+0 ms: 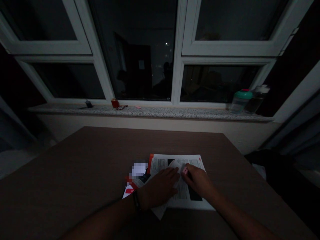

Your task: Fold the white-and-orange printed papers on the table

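A printed book or magazine (182, 195) with an orange corner lies on the brown table (100, 160), one of its pages curled up in the middle. My left hand (160, 186), with a dark band at the wrist, rests flat over the left part of the pages, fingers pointing right. To its right, my right hand (197, 178) is closed around a small pink object (185, 170) at the curled page's edge. What the pink object is cannot be made out. Red and white printed material (128, 191) lies beside the left forearm, partly hidden.
Behind the table runs a speckled window sill (155, 111). On it stand a green-lidded container (240, 100), a clear bottle (257, 98), a red jar (115, 103) and a small dark bottle (88, 104). Dark fabric hangs at the right.
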{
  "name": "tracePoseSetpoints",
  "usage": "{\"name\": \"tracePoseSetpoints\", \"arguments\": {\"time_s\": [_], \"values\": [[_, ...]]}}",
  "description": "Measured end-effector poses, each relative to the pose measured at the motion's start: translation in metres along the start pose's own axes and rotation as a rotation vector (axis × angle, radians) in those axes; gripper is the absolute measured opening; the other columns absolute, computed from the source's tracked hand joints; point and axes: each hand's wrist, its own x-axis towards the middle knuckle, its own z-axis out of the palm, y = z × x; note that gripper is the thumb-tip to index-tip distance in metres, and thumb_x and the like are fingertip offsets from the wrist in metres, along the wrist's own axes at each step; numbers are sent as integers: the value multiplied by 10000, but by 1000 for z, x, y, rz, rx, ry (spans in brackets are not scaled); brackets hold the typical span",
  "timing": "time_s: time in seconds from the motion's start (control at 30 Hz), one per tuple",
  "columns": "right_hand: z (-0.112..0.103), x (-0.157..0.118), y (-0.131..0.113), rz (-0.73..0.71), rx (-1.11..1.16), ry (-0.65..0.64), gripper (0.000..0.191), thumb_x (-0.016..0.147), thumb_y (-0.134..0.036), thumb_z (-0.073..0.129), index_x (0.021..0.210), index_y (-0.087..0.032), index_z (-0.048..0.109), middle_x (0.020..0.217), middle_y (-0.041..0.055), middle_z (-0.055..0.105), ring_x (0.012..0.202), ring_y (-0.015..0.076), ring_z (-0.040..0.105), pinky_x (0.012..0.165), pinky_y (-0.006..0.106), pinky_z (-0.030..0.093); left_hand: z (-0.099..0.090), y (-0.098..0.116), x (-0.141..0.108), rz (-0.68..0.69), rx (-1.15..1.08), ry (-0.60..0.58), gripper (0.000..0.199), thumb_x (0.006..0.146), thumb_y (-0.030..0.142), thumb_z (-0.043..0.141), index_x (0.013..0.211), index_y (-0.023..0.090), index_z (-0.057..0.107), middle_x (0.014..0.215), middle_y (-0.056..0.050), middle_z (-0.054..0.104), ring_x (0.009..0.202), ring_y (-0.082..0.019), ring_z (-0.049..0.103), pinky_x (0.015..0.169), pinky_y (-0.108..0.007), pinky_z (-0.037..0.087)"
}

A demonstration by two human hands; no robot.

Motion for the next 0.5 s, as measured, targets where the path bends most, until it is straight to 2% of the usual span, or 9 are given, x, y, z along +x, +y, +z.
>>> {"name": "tracePoseSetpoints", "arguments": {"time_s": [0.1, 0.17, 0.33, 0.5], "values": [[-2, -3, -2, -93, 36, -90, 90, 922, -272, 504, 875, -217, 559, 848, 33, 674, 789, 187, 646, 698, 259, 429, 4, -2, 1, 0, -2, 3, 586, 933, 307, 609, 1448, 173, 363, 1520, -120, 391, 1401, -254, 349, 1145, -407, 290], [-2, -3, -3, -107, 39, -103, 90, 920, -263, 503, 871, -216, 562, 842, 28, 673, 785, 184, 645, 703, 257, 429, 4, -2, 2, -3, -5, -2, 588, 938, 309, 601, 1455, 177, 354, 1529, -121, 378, 1405, -257, 342, 1145, -414, 287], [1, 3, -2, -12, 2, -21, 68, 914, -235, 493, 911, -212, 556, 857, 40, 689, 789, 190, 660, 688, 252, 423, -1, 1, 2, 2, 0, -1, 561, 935, 300, 610, 1428, 160, 381, 1506, -131, 402, 1396, -272, 349, 1147, -410, 284], [2, 8, -1, 76, -18, 43, 104, 935, -227, 451, 917, -211, 553, 870, 45, 699, 779, 189, 672, 677, 254, 415, -14, 9, 2, -46, -1, 1, 488, 930, 283, 618, 1373, 191, 435, 1404, -118, 485, 1326, -280, 423, 1104, -425, 342]]}}
